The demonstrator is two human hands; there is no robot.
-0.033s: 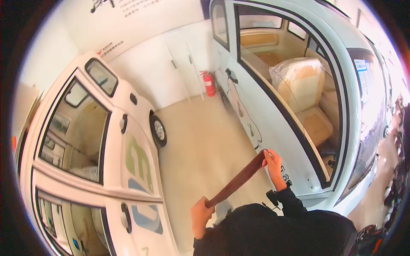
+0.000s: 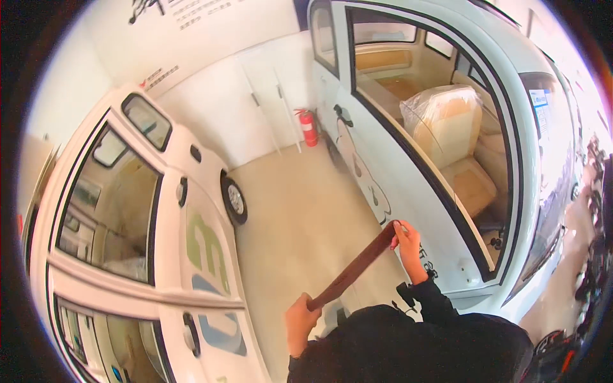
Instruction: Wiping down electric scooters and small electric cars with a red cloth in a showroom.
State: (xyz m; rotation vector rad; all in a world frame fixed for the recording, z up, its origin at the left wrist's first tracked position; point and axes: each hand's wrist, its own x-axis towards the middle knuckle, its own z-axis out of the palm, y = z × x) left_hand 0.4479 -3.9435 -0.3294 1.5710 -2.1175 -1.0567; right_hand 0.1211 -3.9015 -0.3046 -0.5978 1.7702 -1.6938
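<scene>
A long, dark brown folded cloth (image 2: pixel 354 266) is stretched on a slant between my two hands. My left hand (image 2: pixel 301 322) has its fingers closed on the lower left end. At the upper right end, my right hand (image 2: pixel 409 247) pinches the cloth between thumb and fingers, close to the door of the pale blue car (image 2: pixel 440 246). The strip hangs in the air over the beige floor (image 2: pixel 287 210) and touches neither vehicle.
A white vehicle (image 2: pixel 169 246) with green and blue graphics stands along the left side. Inside the blue car's window is a plastic-wrapped beige seat (image 2: pixel 447 127). A red fire extinguisher (image 2: pixel 308 127) stands by the white back wall (image 2: pixel 223 96).
The view has shifted very slightly. Both hands keep their grip on the cloth, which looks a little flatter and tauter.
</scene>
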